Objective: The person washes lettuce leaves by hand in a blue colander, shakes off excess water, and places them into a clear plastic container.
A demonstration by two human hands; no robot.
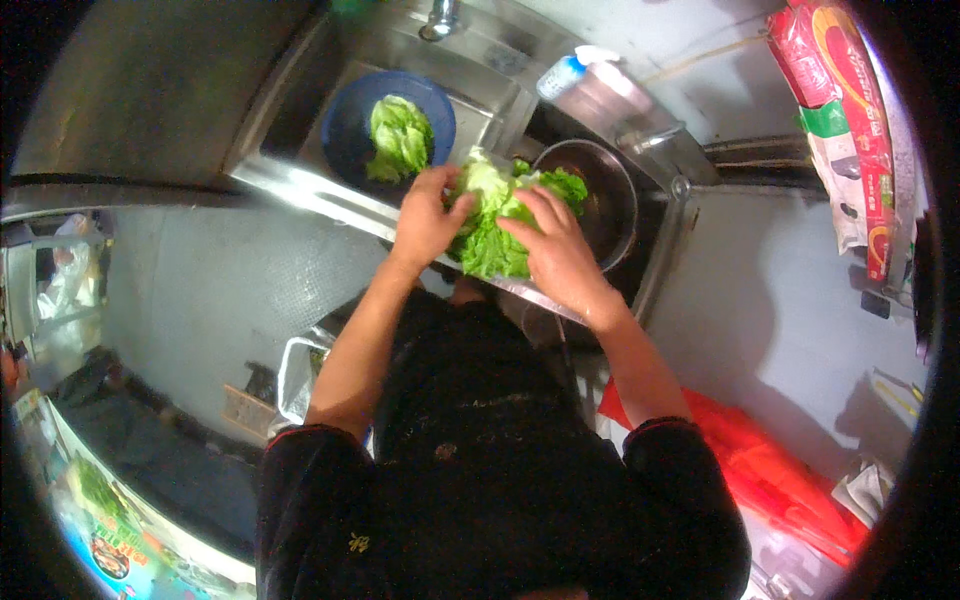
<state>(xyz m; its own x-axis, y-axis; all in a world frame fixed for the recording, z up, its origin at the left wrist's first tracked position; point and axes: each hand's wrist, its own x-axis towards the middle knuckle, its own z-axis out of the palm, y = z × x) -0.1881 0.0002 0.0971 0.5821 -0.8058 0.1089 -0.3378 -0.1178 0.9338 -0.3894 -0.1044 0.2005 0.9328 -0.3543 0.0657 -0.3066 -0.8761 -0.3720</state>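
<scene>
A bunch of green leaf lettuce (491, 240) is between my two hands over the front rim of the steel sink, beside the divider. My left hand (429, 214) grips its left side, with thumb and fingers against the pale leaf bases. From the right, my right hand (559, 251) lies on the leaves with its fingers spread over them. Some leaves reach the edge of a round metal basin (611, 202) in the right-hand sink bowl. In the left-hand bowl, a blue plastic basin (341, 124) holds more lettuce (401, 135).
A faucet (441, 21) rises behind the left bowl, and another tap (651, 139) is over the right one. A bottle with a blue-and-white top (562, 76) stands on the back ledge. Red plastic (757, 465) lies at lower right. A bin with a white liner (298, 371) is at lower left.
</scene>
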